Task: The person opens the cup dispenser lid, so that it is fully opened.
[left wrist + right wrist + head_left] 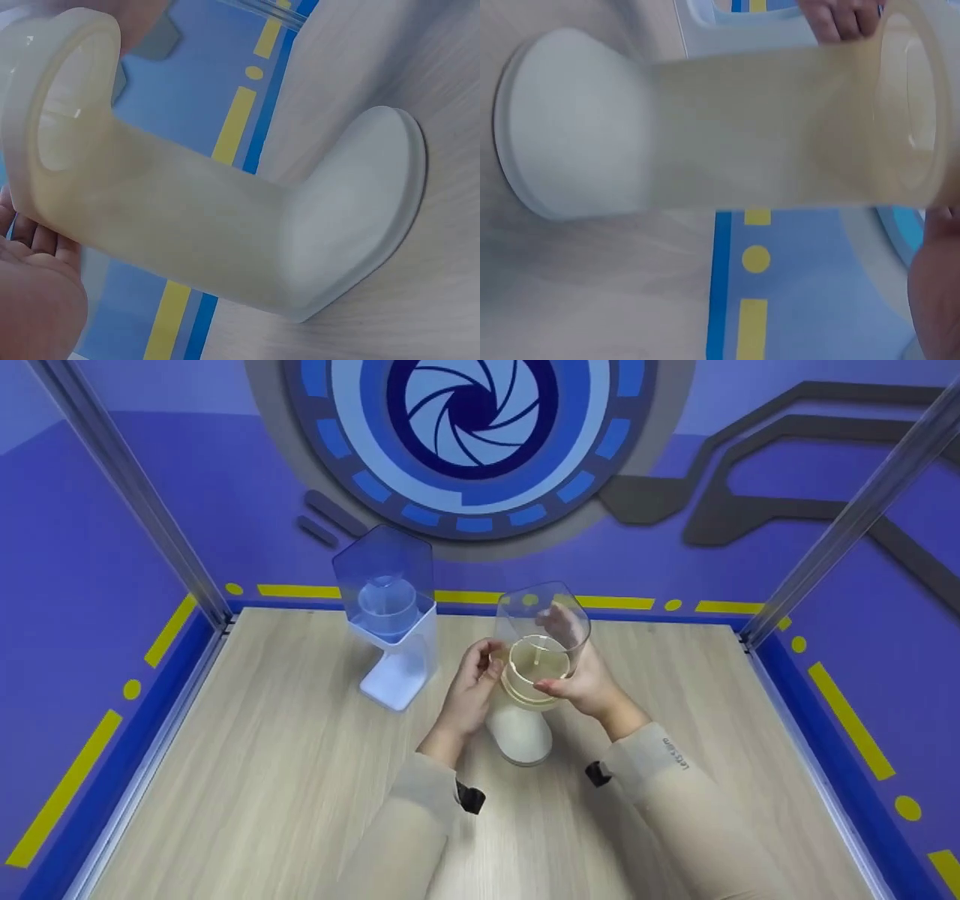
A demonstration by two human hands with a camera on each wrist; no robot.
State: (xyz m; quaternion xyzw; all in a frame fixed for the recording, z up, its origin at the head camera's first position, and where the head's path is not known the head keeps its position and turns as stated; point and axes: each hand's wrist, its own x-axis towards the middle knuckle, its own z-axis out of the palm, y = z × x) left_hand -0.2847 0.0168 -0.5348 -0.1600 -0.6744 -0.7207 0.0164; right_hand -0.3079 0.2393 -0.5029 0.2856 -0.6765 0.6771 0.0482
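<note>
A cream stand [520,735] with a rounded foot, an upright column and a thick ring at its top is on the wooden table between both hands. Over the ring sits a clear, wide-topped plastic container [517,611], a round clear section at its bottom. My left hand [471,690] holds the ring's left side, fingertips against the cream plastic in the left wrist view. My right hand [596,682] grips the clear container from the right, thumb across the front of the round section and fingers behind the clear wall. The stand's foot [360,195] rests flat on the table.
To the left stands a similar white stand [397,682] carrying a blue-tinted clear container [382,559]. The light wooden table [262,780] is bordered by blue walls and metal posts [142,502] at the back corners.
</note>
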